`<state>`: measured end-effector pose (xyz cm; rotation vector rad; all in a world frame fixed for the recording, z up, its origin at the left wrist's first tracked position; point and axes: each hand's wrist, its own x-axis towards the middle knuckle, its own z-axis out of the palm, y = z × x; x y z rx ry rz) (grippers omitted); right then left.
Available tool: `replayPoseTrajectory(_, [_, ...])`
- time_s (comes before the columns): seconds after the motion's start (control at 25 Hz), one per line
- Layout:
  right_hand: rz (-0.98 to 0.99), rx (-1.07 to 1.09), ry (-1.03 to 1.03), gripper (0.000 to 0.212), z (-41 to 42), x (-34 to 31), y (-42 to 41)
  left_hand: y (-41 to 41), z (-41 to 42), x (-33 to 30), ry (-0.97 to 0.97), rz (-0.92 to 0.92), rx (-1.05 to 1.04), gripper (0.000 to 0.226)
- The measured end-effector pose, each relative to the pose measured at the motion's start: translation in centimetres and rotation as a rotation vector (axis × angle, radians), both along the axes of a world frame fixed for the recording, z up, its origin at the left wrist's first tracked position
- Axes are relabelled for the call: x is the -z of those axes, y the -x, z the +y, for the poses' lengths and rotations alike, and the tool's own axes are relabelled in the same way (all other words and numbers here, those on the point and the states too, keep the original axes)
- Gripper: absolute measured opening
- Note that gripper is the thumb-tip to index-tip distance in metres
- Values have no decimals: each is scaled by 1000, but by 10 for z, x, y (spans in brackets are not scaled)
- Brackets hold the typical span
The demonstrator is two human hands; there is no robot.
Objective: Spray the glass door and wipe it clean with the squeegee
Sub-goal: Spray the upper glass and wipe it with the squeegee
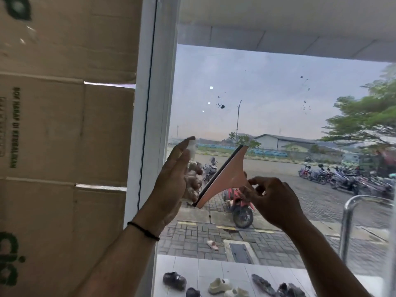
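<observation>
The pink plastic squeegee (pixel 225 176), blade slanting up-right, is pinched by the right hand (pixel 272 200); a clear spray bottle (pixel 191 168) is gripped by the left hand (pixel 175 179), just beside.

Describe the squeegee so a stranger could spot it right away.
Look at the glass door beside the stacked cardboard boxes. Between the two raised hands, the squeegee is a flat pink fan shape with a black rubber edge, pinched by the right hand.

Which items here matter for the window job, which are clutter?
Job: glass door; squeegee, pinched by right hand; clear spray bottle, held in left hand.
Clutter: cardboard boxes; shoes outside; parked motorbikes.
</observation>
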<state>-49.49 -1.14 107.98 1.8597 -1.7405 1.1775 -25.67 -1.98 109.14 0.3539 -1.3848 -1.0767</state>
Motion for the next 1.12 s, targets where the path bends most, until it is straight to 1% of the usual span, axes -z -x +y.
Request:
replayPoseTrajectory(0.08, [-2,-21,4,34,-12,-8,7,6,-12,-11,120,-67,-147,32])
replayPoseTrajectory(0.16, [5,-27,4,35,-22,-13,15,11,-25,-21,227,-112,-341,35])
replayPoseTrajectory(0.28, [3,-2,46,37,-34,-13,28,24,-44,-38,438,-261,-722,40])
replayPoseTrajectory(0.32, [-1,1,53,38,-37,-13,30,30,-48,-46,484,-302,-820,43])
replayPoseTrajectory(0.4, [0,-3,55,37,-40,-16,31,40,-55,-66,538,-333,-948,43])
replayPoseTrajectory(0.52, [40,9,75,34,-44,-34,33,51,-63,-99,578,-303,-1026,39])
replayPoseTrajectory(0.64, [73,39,144,35,-46,-66,37,55,-70,-128,652,-263,-1072,38])
replayPoseTrajectory(0.76, [81,142,246,46,-46,-110,48,55,-77,-157,701,-258,-1143,41])
replayPoseTrajectory(0.88, [148,235,301,52,-50,-145,64,61,-80,-177,668,-205,-1244,44])
replayPoseTrajectory(1.04, [229,279,256,53,-59,-163,79,79,-81,-185,657,-242,-1185,48])
replayPoseTrajectory(1.12, [269,285,245,54,-64,-167,87,87,-81,-187,649,-227,-1175,48])
